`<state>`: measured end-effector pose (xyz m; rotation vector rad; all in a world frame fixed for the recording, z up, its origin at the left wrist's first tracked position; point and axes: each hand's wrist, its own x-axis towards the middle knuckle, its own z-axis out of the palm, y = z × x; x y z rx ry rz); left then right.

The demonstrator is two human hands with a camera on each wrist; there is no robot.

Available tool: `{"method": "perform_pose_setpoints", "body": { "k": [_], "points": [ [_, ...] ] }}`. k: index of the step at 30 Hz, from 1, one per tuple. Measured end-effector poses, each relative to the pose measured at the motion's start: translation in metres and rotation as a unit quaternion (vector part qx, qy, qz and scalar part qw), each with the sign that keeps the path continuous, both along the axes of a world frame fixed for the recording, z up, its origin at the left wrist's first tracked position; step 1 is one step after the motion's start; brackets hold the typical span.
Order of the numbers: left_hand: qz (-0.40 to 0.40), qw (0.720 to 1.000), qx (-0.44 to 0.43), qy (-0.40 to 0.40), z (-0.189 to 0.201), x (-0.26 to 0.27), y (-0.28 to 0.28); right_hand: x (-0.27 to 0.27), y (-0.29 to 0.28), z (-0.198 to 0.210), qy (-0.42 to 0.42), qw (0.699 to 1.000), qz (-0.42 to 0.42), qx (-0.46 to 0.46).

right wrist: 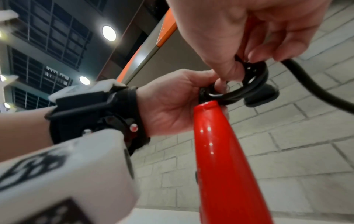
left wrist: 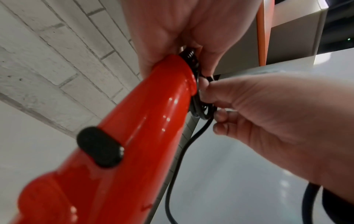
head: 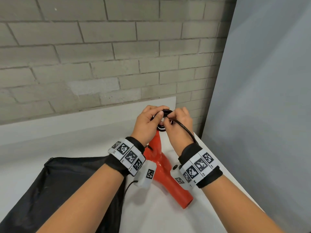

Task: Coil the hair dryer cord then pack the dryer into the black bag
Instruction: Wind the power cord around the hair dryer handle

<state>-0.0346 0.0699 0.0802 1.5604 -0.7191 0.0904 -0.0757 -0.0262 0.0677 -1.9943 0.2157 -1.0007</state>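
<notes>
A red hair dryer [head: 162,170] stands tilted on the white table, handle end raised toward the wall, nozzle toward me. Small loops of its black cord [head: 165,113] sit gathered at the handle tip [right wrist: 208,106]. My left hand [head: 149,121] grips the coil there, thumb across the loops. My right hand [head: 178,121] pinches the cord [right wrist: 254,72] at the coil, and a loose length of cord [left wrist: 178,159] runs down past my right wrist. The black plug [right wrist: 262,97] hangs beside the loops. The black bag [head: 55,187] lies flat at the lower left.
A grey brick wall [head: 84,56] rises right behind the table. A grey panel [head: 269,98] closes off the right side. The white table top [head: 67,135] spreads to the left of the dryer, and the bag's drawstring [head: 128,186] lies beside the dryer's body.
</notes>
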Motion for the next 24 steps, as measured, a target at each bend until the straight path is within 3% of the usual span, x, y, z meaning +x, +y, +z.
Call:
{"method": "perform_pose_setpoints", "body": {
  "k": [2,6,8,18,24],
  "points": [
    [0.001,1.0,0.005,-0.001,-0.001,0.002,0.004,0.0,-0.002,0.002,0.043,0.998,-0.036,0.001],
    [-0.024,0.999,0.005,0.028,-0.001,0.002,0.01,0.002,-0.005,0.008,0.241,0.968,-0.043,0.047],
    [-0.044,0.998,0.001,0.04,0.001,0.0,0.01,0.004,-0.004,0.008,0.264,0.961,-0.032,0.077],
    [-0.074,0.99,-0.015,0.122,0.009,0.004,0.015,0.015,0.008,0.004,0.112,0.978,0.116,0.134],
    [-0.051,0.993,0.019,0.109,0.009,0.007,0.013,0.012,0.006,-0.005,0.052,0.983,0.129,0.12]
  ]
}}
